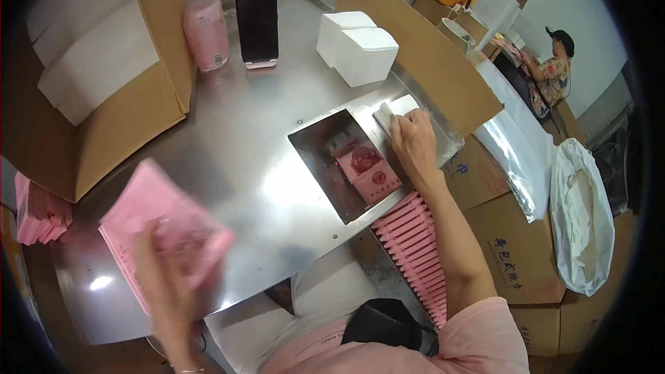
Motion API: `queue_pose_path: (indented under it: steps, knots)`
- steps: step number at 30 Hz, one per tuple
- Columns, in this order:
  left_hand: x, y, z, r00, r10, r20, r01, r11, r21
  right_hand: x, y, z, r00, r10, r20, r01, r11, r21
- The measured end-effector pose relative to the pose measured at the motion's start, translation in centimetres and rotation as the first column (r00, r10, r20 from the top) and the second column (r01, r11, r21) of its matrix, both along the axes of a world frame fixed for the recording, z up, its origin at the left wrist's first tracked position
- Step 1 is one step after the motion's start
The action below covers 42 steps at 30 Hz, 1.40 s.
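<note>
My left hand (166, 284), smeared by motion, is closed on a sheaf of pink printed packets (149, 197) over the table's near left part. The top packet is blurred. To the right, my right hand (415, 142) has its fingers bent round a small stack of white folded paper napkins (402, 104), just beyond a rectangular opening (322, 149) in the metal table. Inside that opening lies a pink printed packet (377, 176) with a dark red picture on it. Two taller stacks of white napkins (370, 55) stand farther back.
A cardboard box (131, 131) with white paper stands at the left, near a pink bottle (206, 31) and an upright phone (257, 28). A long row of pink packets (415, 256) sits below the table's right edge. Another person (554, 73) sits at the far right.
</note>
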<state>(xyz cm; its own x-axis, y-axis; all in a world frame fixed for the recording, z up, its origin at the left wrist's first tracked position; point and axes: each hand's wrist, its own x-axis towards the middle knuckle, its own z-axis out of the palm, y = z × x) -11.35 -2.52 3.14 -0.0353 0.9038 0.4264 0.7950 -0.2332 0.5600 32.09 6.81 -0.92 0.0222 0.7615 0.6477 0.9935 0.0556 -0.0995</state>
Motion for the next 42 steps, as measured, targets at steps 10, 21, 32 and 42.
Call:
queue_pose_path:
  steps: [10,21,32,42]
  knots:
    - [11.5,0.6,-2.2,0.835,-0.538,-0.117,0.536,0.843,-0.047,-1.6,-0.6,1.5,0.988,0.141,-0.064,-0.120,0.959,0.256]
    - [12.0,1.8,-2.7,0.936,-0.258,-0.240,0.269,0.963,0.013,-17.6,-2.8,2.1,0.795,0.604,-0.052,-0.599,0.770,-0.222]
    - [9.6,-0.5,-2.8,0.837,-0.036,-0.546,0.125,0.984,0.126,-2.7,-1.9,0.5,0.999,-0.049,0.002,0.048,0.990,0.129]
    - [8.3,0.7,-2.4,0.867,-0.225,-0.444,0.222,0.973,-0.059,-4.3,-2.0,-1.2,0.998,0.068,-0.001,-0.068,0.997,0.030]
